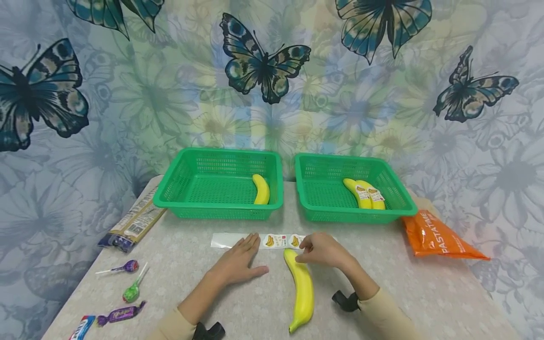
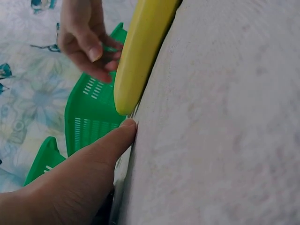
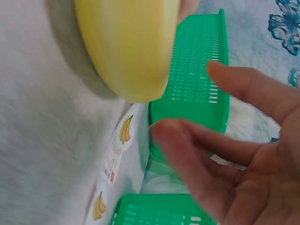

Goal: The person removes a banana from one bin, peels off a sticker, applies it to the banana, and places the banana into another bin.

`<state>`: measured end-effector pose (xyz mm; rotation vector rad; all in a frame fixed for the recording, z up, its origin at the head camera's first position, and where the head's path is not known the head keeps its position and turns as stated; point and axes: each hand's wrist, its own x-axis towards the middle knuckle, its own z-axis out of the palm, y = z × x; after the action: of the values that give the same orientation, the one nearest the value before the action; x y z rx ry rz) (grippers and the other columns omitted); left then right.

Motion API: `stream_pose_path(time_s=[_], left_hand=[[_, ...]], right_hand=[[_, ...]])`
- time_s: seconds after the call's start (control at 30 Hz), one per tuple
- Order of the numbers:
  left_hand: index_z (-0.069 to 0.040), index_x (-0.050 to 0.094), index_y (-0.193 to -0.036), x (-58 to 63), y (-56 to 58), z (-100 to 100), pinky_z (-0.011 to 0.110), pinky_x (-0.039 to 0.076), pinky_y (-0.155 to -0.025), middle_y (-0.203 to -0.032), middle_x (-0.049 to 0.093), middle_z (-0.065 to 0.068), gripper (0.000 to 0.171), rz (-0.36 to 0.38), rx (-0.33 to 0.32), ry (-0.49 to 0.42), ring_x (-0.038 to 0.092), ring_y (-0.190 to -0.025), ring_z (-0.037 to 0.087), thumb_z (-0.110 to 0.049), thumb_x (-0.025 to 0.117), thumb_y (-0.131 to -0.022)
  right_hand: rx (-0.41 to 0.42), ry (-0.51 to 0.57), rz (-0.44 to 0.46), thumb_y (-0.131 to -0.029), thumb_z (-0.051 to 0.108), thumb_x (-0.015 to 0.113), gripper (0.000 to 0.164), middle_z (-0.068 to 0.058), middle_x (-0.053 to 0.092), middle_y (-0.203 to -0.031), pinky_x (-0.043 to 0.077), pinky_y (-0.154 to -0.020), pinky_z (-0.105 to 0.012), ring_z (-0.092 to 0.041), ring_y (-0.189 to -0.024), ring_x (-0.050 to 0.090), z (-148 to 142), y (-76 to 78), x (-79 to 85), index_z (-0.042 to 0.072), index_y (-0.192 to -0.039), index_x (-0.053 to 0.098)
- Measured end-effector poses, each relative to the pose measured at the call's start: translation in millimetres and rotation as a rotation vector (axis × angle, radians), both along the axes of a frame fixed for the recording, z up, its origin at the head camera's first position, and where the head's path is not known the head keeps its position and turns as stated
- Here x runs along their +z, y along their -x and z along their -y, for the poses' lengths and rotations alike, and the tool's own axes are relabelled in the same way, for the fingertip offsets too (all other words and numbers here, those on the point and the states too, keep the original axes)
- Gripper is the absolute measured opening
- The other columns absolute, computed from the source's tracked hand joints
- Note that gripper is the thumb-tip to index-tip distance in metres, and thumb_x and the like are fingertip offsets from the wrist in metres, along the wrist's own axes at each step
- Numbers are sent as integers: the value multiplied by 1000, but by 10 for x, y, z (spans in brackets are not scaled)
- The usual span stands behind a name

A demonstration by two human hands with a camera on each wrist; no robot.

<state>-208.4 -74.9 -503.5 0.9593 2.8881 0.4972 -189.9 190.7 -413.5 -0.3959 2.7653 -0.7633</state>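
Right, so the right hand (image 1: 325, 250) is sitting closer to the loose banana (image 1: 302, 293) than the left hand (image 1: 240, 259). Banana is lying on the table (image 1: 374, 264), just left of and nearer the wearer than the right fingers; long axis is running toward the wearer, bowing slightly right, far end just beside the right thumb.

Right fingers are bending loosely over the right end of the label strip (image 1: 274, 241), thumb standing apart, nothing visibly held. Whether they're touching the strip: can't tell. Left fingers are lying straight and flat on the strip, thumb spreading toward the banana with a gap.

Strip is running crosswise past the banana's far end, two labels showing, one partly behind the right fingers. Left hand is flanking the banana, so that side is tighter.

Beyond the right fingers, the right basket (image 1: 352, 215) is holding two labelled bananas (image 1: 364, 194); beyond the left fingers, the left basket (image 1: 217, 211) is holding one banana. Orange bag (image 1: 442, 238) is lying well right.
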Motion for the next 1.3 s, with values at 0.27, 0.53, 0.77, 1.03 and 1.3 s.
stream_pose_path(time_s=[0.27, 0.53, 0.77, 1.03, 1.3], left_hand=[[3, 33, -149, -18, 9, 6, 44, 25, -122, -158, 30, 18, 86, -26, 4, -3, 27, -149, 31, -61, 47, -94], [5, 34, -148, -15, -31, -3, 45, 27, -121, -157, 32, 20, 86, -26, -13, -5, 28, -148, 32, -59, 49, -93], [4, 33, -149, -8, -30, -1, 44, 26, -121, -158, 31, 18, 88, -18, 8, 3, 27, -149, 30, -61, 49, -93], [5, 33, -149, -18, -37, 15, 45, 27, -121, -157, 32, 20, 88, -18, 10, -6, 28, -148, 31, -60, 50, -92], [5, 33, -149, -6, -24, 0, 46, 27, -121, -158, 31, 19, 89, -7, 15, -16, 27, -148, 31, -61, 50, -92]], right_hand=[[271, -39, -54, -81, 21, 79, 31, -1, 73, -87, 53, -70, -22, -9, -79, 65, 192, 482, 6, 3, -105, 73], [367, -221, -46, -79, 17, 81, 34, -8, 73, -93, 54, -73, -30, -16, -82, 63, 462, 755, -77, 1, -108, 73], [431, -328, -76, -77, 21, 83, 28, -3, 67, -83, 47, -66, -26, -10, -72, 52, 594, 924, -178, 6, -99, 73], [448, -385, -57, -74, 21, 85, 46, -3, 73, -109, 54, -89, -32, -19, -102, 66, 677, 911, -257, 8, -116, 71], [411, -305, -41, -76, 17, 84, 33, 0, 73, -99, 55, -82, -28, -14, -93, 66, 646, 907, -231, 10, -107, 76]])
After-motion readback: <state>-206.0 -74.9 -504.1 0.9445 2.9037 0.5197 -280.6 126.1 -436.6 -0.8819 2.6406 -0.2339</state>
